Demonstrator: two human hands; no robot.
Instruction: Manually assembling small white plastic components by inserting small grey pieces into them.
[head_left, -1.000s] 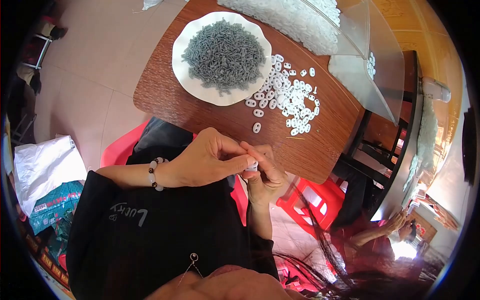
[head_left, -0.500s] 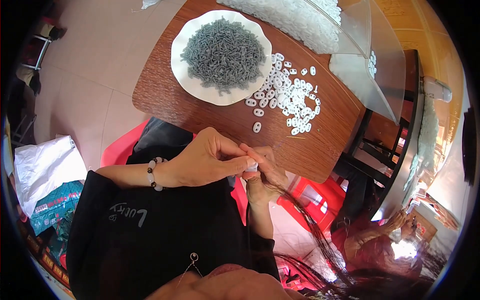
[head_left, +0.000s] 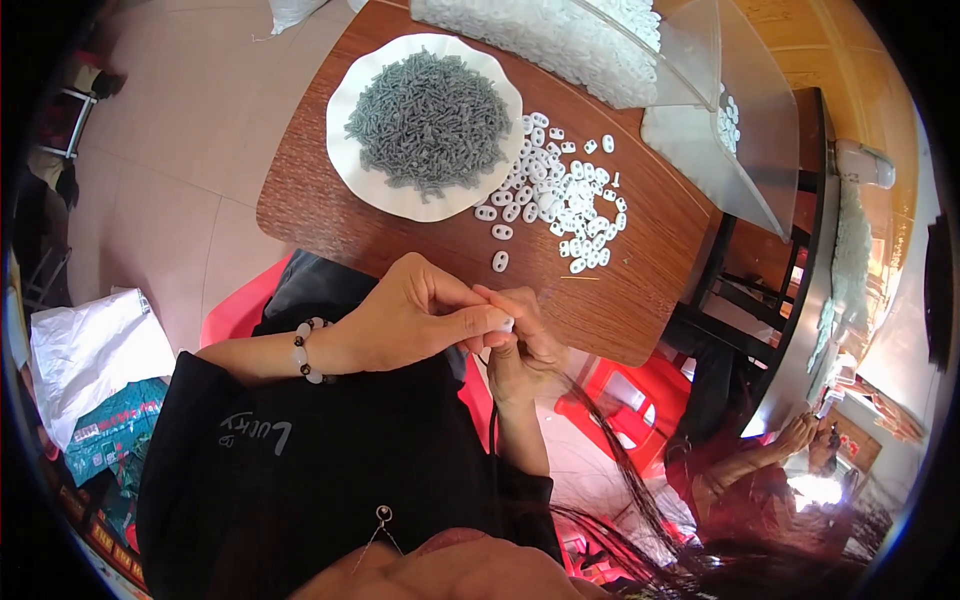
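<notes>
Just off the near edge of the table, my left hand (head_left: 415, 315) and my right hand (head_left: 530, 345) meet with fingertips together. Between them is a small white plastic piece (head_left: 507, 325), mostly covered by my fingers. My left thumb and forefinger pinch it from the left, while my right fingers close round it from the other side. On the table beyond lie loose white oval two-hole pieces (head_left: 501, 232). A scalloped white bowl (head_left: 343, 170) holds a heap of small grey plastic pins (head_left: 430, 120).
A clear-walled bin (head_left: 690, 150) at the far side holds many white pieces. The brown wooden table (head_left: 640, 300) has rounded corners. A red stool (head_left: 610, 395) stands at right. White and teal bags (head_left: 100, 340) lie at left. Another person's hand (head_left: 795, 435) shows at lower right.
The whole view has shifted slightly, with the bowl and table now a little further left. My hands stay together, and the white piece now shows less between my fingertips.
</notes>
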